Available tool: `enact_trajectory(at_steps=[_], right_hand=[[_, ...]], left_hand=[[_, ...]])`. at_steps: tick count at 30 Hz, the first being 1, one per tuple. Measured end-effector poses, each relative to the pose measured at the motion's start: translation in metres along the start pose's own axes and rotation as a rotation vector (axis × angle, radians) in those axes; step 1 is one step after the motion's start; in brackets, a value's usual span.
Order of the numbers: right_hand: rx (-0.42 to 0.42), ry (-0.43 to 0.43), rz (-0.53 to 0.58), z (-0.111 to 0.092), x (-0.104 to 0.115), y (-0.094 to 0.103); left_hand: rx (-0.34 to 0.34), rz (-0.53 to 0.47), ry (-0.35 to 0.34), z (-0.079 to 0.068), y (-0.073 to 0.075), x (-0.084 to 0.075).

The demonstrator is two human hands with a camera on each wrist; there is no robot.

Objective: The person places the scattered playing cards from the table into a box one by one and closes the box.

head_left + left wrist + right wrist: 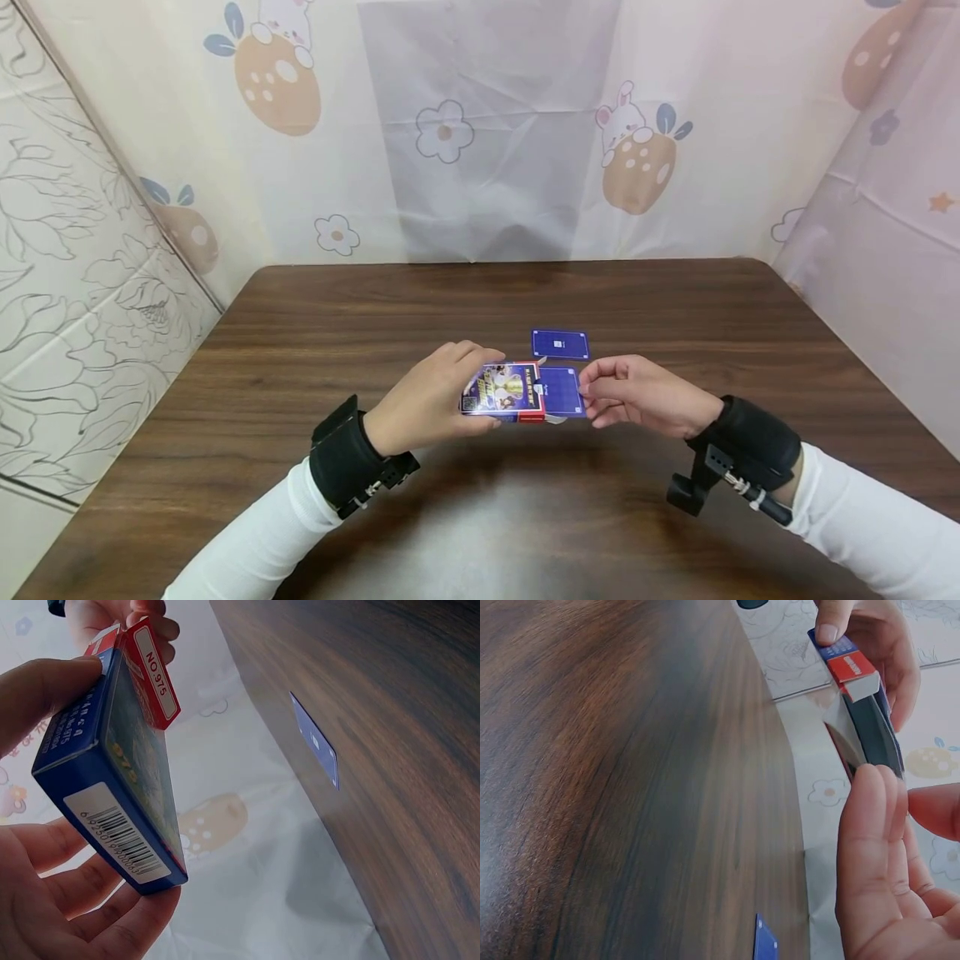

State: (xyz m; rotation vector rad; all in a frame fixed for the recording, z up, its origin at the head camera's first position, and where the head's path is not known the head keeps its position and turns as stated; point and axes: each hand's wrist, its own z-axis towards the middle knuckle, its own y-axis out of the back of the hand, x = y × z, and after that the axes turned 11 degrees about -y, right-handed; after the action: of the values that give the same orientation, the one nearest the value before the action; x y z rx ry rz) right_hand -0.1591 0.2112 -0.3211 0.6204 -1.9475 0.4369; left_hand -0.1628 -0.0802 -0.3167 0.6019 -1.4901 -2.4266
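Observation:
My left hand (438,392) grips a blue and red playing card box (498,390) by its sides, thumb against one edge. A barcode on the box's closed end (116,832) faces the left wrist view. From the open end, where a red flap (152,671) stands out, blue-backed playing cards (562,390) stick partway out. My right hand (637,393) pinches their outer end between thumb and fingers; how many cards it holds I cannot tell. Just beyond the box, one blue card (560,344) lies flat on the table.
A dark wood-grain table (360,325) lies beneath both hands. Behind it hangs a pale curtain (495,167) printed with rabbits and flowers. To the left stands a white panel with flower line drawings (90,267). Black camera straps (750,442) wrap both wrists.

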Motion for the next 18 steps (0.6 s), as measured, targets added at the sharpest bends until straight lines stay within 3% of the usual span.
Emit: enact_trajectory(at_steps=[8,18], right_hand=[[-0.078,0.023,-0.070,0.005,0.007,-0.010],[-0.175,-0.007,-0.117,0.014,0.014,-0.024]], left_hand=[[0.013,-0.009,-0.004,0.001,-0.002,0.002],[0.017,-0.019,-0.023,0.004,0.000,0.004]])
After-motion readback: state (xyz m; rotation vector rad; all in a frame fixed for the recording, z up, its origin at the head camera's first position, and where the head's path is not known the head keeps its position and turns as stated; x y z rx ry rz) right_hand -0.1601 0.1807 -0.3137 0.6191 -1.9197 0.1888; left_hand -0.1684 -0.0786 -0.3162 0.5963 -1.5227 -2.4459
